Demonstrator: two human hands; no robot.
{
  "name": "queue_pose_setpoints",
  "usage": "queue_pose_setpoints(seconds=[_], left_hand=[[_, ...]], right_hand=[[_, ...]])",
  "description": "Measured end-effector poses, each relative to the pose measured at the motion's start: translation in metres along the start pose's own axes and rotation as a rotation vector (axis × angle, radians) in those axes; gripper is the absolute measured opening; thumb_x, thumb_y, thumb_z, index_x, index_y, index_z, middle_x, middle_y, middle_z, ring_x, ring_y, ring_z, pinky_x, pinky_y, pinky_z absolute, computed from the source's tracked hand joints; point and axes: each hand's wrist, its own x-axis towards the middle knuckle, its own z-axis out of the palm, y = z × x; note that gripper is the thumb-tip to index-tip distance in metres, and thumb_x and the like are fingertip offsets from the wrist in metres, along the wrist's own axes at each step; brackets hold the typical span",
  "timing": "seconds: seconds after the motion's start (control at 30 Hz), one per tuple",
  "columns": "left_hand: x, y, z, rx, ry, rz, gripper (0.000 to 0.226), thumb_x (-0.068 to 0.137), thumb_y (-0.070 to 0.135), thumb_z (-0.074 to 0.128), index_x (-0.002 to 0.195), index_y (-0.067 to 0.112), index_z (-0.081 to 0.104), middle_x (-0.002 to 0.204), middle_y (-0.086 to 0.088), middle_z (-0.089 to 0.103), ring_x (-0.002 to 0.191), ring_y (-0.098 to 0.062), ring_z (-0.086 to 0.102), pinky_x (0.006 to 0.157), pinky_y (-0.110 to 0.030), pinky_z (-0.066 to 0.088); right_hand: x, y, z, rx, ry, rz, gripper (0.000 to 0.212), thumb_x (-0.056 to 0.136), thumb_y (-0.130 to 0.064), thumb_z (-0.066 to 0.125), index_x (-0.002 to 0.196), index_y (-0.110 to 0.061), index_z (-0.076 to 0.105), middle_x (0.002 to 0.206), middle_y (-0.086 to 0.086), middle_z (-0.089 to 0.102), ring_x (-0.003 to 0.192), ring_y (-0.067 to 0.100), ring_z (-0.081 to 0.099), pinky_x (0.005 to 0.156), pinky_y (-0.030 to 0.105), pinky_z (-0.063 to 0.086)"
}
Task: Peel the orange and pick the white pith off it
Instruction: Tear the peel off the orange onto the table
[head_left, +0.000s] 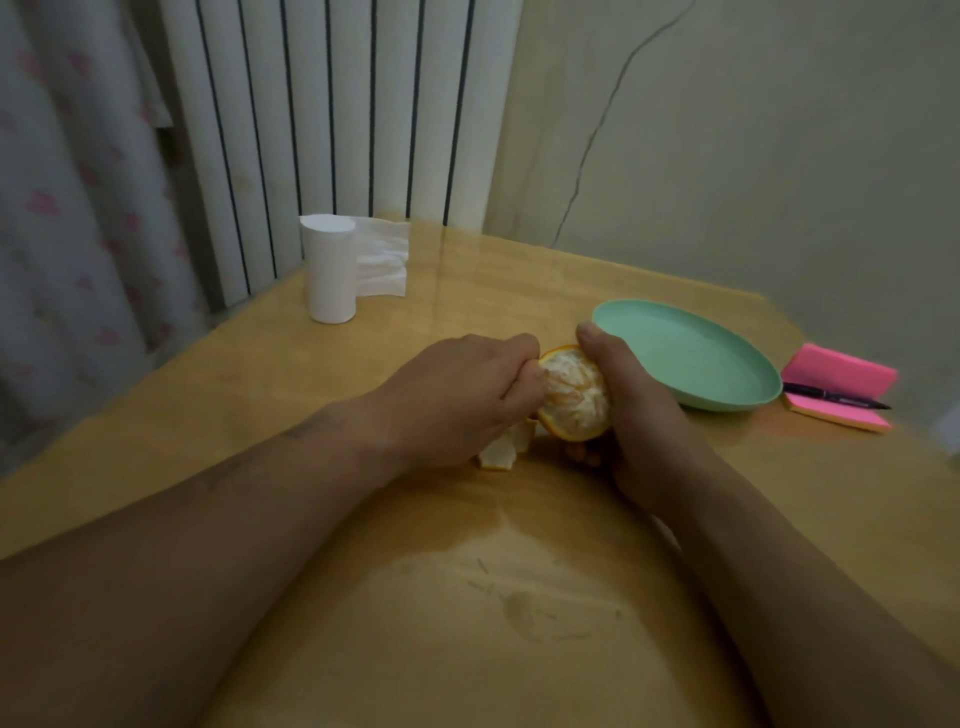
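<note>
Near the middle of the table (467, 291), the orange (574, 395) is held between two hands, partly stripped: pale segments laced with white pith face the camera, and a rim of orange skin runs round the edge. The right hand (639, 415) cups it from the 3 o'clock side, fingers curled under and behind the fruit, with the thumb over the top at about 12 o'clock. The left hand (457, 395) comes in from 9 o'clock, its fingers bent tight and pinching at the fruit's left edge. Whether they grip skin or pith I cannot tell, as the knuckles hide the tips.

At about 7 o'clock from the orange, partly under the left hand, a loose piece of peel (504, 449) lies on the table with its pale inside up. A green plate (691, 358) sits at 2 o'clock from the fruit, just beside the right thumb. Farther out at 3 o'clock lie pink sticky notes (836, 369) with a black pen (836, 400) across them. Well apart at 10 o'clock a white tissue roll (331, 270) stands upright, a loose sheet trailing to its right. Beyond the table's far edge rises a white radiator (332, 104), with a patterned curtain (67, 208) to its 9 o'clock side
</note>
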Motion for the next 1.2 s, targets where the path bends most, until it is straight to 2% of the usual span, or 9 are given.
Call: queue_pose_setpoints(seconds=[0.13,0.27,0.37,0.47,0.63,0.73,0.9,1.07,1.2], left_hand=[[0.000,-0.001,0.000,-0.151,-0.021,-0.032,0.029,0.113,0.042,0.037,0.094,0.025,0.051,0.075,0.007,0.061,0.068,-0.012,0.056,0.062,-0.040,0.043],[-0.002,0.001,-0.002,-0.313,-0.034,-0.034,0.029,0.113,0.046,0.039,0.091,0.031,0.050,0.077,0.025,0.064,0.068,-0.005,0.058,0.059,-0.020,0.039],[-0.002,-0.002,-0.005,-0.214,-0.026,0.002,0.028,0.114,0.039,0.039,0.089,0.030,0.050,0.073,0.018,0.063,0.067,-0.007,0.057,0.059,-0.026,0.037],[-0.001,-0.004,-0.005,-0.013,-0.012,0.004,0.029,0.113,0.037,0.038,0.091,0.023,0.052,0.072,0.008,0.056,0.064,-0.012,0.052,0.061,-0.039,0.033],[0.000,-0.003,-0.005,-0.045,0.088,-0.007,0.030,0.112,0.030,0.042,0.084,0.025,0.051,0.069,0.012,0.053,0.062,-0.008,0.051,0.058,-0.032,0.031],[-0.001,0.005,-0.009,-0.364,0.117,-0.050,0.035,0.113,0.022,0.041,0.081,0.020,0.055,0.066,0.012,0.059,0.058,-0.005,0.052,0.056,-0.022,0.038],[-0.001,0.008,-0.023,-1.114,0.053,-0.259,0.034,0.113,0.024,0.037,0.086,0.011,0.055,0.064,-0.001,0.041,0.060,-0.022,0.048,0.061,-0.033,0.045],[-0.003,-0.008,-0.027,-0.353,-0.128,-0.256,0.046,0.114,0.041,0.038,0.081,0.016,0.058,0.068,0.004,0.054,0.062,-0.015,0.051,0.062,-0.033,0.045],[-0.003,-0.009,-0.023,-0.010,-0.287,-0.217,0.020,0.112,0.033,0.044,0.106,0.025,0.062,0.094,0.006,0.065,0.083,-0.013,0.059,0.070,-0.033,0.046]], right_hand=[[0.001,0.000,0.000,0.041,0.014,0.016,0.061,0.102,-0.065,0.046,0.064,-0.022,0.069,0.062,0.011,0.060,0.049,0.023,0.049,0.049,0.031,0.032],[0.001,0.001,-0.003,0.089,-0.028,0.015,0.062,0.101,-0.066,0.044,0.069,-0.022,0.072,0.072,0.018,0.063,0.050,0.023,0.049,0.048,0.030,0.031],[0.002,0.004,-0.003,0.072,-0.020,0.004,0.059,0.101,-0.067,0.046,0.085,-0.015,0.070,0.083,0.025,0.062,0.050,0.023,0.050,0.046,0.028,0.032],[0.004,0.006,0.001,0.024,0.013,-0.007,0.057,0.102,-0.063,0.047,0.075,-0.019,0.070,0.069,0.017,0.062,0.048,0.023,0.050,0.048,0.030,0.032],[0.004,0.005,0.003,0.119,-0.020,-0.021,0.054,0.105,-0.057,0.045,0.079,-0.018,0.070,0.073,0.016,0.062,0.050,0.022,0.052,0.046,0.029,0.033],[0.004,0.004,0.000,0.317,-0.104,-0.036,0.052,0.105,-0.055,0.042,0.095,-0.012,0.069,0.085,0.016,0.069,0.057,0.020,0.054,0.046,0.027,0.036],[0.004,0.003,-0.010,0.530,-0.144,0.004,0.052,0.101,-0.058,0.046,0.113,-0.011,0.064,0.092,0.016,0.071,0.062,0.019,0.057,0.047,0.024,0.044],[0.005,0.000,-0.014,0.220,-0.095,0.035,0.056,0.101,-0.064,0.047,0.106,-0.011,0.068,0.103,0.023,0.073,0.056,0.022,0.057,0.046,0.026,0.041],[0.006,0.000,-0.013,0.136,-0.050,0.044,0.058,0.090,-0.069,0.061,0.111,-0.015,0.066,0.106,0.022,0.067,0.069,0.021,0.061,0.056,0.030,0.044]])
